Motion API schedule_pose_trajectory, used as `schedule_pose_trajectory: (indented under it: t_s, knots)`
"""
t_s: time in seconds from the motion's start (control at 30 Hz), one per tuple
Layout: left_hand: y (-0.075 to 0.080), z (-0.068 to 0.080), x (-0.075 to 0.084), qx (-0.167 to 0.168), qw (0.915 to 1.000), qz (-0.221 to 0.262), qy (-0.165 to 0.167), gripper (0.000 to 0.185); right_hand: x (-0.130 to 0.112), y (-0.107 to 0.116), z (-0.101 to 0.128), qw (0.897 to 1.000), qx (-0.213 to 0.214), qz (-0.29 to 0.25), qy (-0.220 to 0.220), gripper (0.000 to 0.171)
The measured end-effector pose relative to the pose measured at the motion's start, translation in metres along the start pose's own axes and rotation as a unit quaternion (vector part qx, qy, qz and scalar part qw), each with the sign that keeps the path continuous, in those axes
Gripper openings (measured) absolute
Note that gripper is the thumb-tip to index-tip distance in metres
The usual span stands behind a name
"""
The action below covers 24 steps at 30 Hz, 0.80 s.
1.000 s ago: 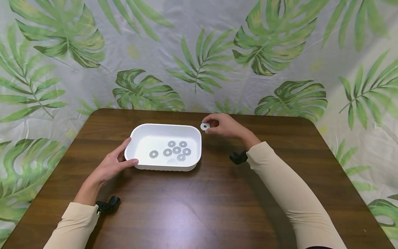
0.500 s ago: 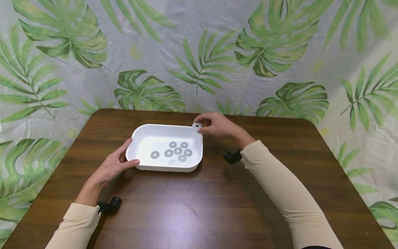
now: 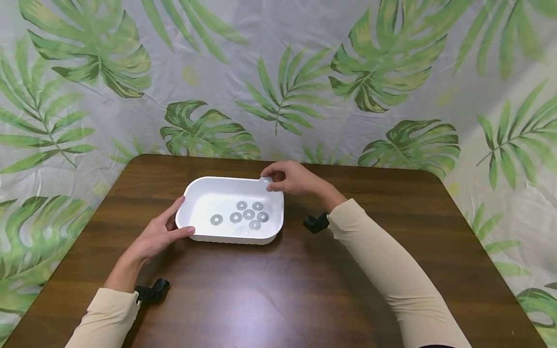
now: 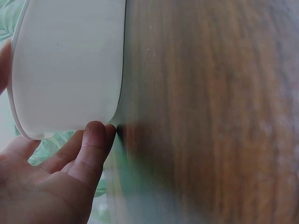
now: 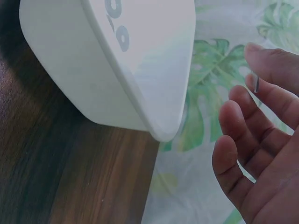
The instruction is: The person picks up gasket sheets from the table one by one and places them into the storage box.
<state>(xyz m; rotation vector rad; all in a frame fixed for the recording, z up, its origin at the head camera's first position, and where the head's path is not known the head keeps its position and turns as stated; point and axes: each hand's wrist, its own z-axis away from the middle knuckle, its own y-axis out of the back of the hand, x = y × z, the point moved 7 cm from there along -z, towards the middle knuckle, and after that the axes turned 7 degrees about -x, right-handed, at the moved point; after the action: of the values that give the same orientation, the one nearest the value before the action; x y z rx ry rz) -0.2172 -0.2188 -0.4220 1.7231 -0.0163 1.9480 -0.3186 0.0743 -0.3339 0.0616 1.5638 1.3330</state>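
Note:
A white plastic box (image 3: 204,200) with rounded corners stands on the table, several flat grey washers (image 3: 249,214) lying on its floor. My left hand (image 3: 152,236) grips its left end, thumb over the front rim and fingers along the side. In the left wrist view, fingertips press low against the outer wall of the box (image 4: 70,70). My right hand (image 3: 296,180) pinches another washer (image 3: 265,180) above the back right corner. Seen edge-on in the right wrist view, that washer (image 5: 256,84) sits between thumb and index finger, the other fingers loosely curled.
The brown wooden table (image 3: 348,290) reaches back to a hanging cloth (image 3: 304,72) printed with green leaves. Black wrist cameras (image 3: 152,291) are strapped at both sleeves.
My right hand has moved left with its washer, from beyond the box's right end to over its back right corner. The left hand keeps its hold on the box.

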Motion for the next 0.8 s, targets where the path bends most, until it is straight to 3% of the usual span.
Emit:
schedule_pose_trajectory:
  t_s: [0.47,0.8]
  knots:
    - [0.000,0.002,0.000,0.004,1.0000,-0.003,0.003,0.093,-0.022,-0.016,-0.019,0.999,-0.011,0.016,0.029,0.038]
    - [-0.001,0.002,0.000,0.002,0.9999,-0.010,0.012,0.094,-0.034,-0.042,-0.040,0.998,-0.050,0.018,0.014,0.038]
